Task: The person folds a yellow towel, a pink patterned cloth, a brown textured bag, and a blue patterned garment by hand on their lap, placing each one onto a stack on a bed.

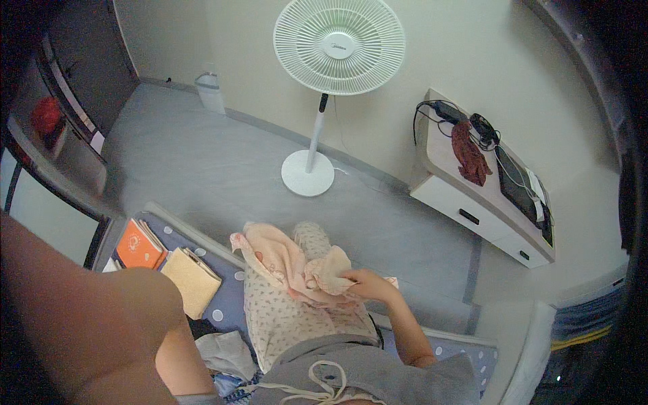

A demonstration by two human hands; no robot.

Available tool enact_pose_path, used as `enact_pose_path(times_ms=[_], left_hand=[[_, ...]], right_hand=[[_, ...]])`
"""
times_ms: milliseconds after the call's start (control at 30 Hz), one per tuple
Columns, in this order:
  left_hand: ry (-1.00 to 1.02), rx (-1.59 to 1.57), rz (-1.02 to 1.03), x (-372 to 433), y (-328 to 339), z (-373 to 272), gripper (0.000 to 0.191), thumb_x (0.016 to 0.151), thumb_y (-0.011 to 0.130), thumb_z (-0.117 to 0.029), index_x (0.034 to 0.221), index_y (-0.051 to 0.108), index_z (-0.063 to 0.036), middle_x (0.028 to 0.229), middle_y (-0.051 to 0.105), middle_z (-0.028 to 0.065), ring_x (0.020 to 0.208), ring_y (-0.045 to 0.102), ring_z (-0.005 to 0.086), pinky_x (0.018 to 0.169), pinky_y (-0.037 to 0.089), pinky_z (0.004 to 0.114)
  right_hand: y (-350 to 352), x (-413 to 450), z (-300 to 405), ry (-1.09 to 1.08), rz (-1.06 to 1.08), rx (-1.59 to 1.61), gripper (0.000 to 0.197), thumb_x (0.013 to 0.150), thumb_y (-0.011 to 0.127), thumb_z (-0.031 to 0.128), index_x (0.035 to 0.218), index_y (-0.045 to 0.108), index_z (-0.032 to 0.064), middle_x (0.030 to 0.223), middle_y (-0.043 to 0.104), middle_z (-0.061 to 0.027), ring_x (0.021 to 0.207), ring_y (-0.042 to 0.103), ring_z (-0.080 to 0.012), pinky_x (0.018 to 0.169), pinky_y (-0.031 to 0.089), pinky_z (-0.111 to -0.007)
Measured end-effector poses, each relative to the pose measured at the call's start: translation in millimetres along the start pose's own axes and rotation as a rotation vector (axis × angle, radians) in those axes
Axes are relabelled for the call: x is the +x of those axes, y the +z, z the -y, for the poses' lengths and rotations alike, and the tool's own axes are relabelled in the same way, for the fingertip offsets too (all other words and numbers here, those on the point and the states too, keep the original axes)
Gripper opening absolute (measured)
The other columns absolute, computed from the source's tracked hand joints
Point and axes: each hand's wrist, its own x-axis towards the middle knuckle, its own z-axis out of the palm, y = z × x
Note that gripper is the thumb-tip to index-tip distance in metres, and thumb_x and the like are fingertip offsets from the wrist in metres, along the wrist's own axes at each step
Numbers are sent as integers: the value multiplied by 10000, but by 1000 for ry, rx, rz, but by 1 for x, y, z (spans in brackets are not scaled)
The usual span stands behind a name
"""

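A peach-coloured cloth with a printed edge (276,253) lies bunched across my lap, over light patterned trousers (283,319). My right hand (373,285) grips a pale fold of it between thumb and fingers. My left hand is out of view; its bent arm (152,304) rises close to the camera at the left. Beside my left leg, a yellow folded item (190,283) and an orange-covered book (135,245) rest on the blue dotted bed sheet (217,315). A grey crumpled cloth (227,352) lies nearer my body.
Ahead, a white Midea pedestal fan (308,174) stands on the grey floor (243,167). At right is a wall-side drawer unit (445,202), bearing a dark red cloth (468,154), cables and black devices. A white bin (210,96) stands by the far wall.
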Motion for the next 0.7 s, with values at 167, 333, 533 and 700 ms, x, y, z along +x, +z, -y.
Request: enact_pose_path(times_ms=[167,333,533,700], left_hand=[[-4,-6,-7,-2,-2,5,626,562,658,-260,1096,416,-42,1006,485,110,848,492,217,671,399,298],[-29,4,-25,-3,-5,8,626,561,657,-259,1096,415,-42,1002,487,111,846,493,221,672,400,300],[-24,-12,-15,-2,-3,7,626,561,657,-258,1096,414,-43,998,489,113,843,495,227,673,400,303],[0,-22,-7,-3,-1,13,626,560,656,-257,1097,413,-43,994,491,115,841,496,231,675,401,306]], right_hand=[[-25,2,42,198,-139,-347,383,605,567,141,974,485,74,830,548,-117,701,538,-186,617,422,-293],[-65,4,86,41,-237,-484,365,593,603,232,924,499,119,692,561,-138,659,537,-313,577,418,-374],[-58,10,76,-186,-227,-651,319,552,581,150,862,523,99,614,552,-111,536,536,-266,485,405,-322],[-45,11,63,-193,-213,-627,330,579,581,186,894,516,112,612,548,-108,561,535,-275,493,392,-340]])
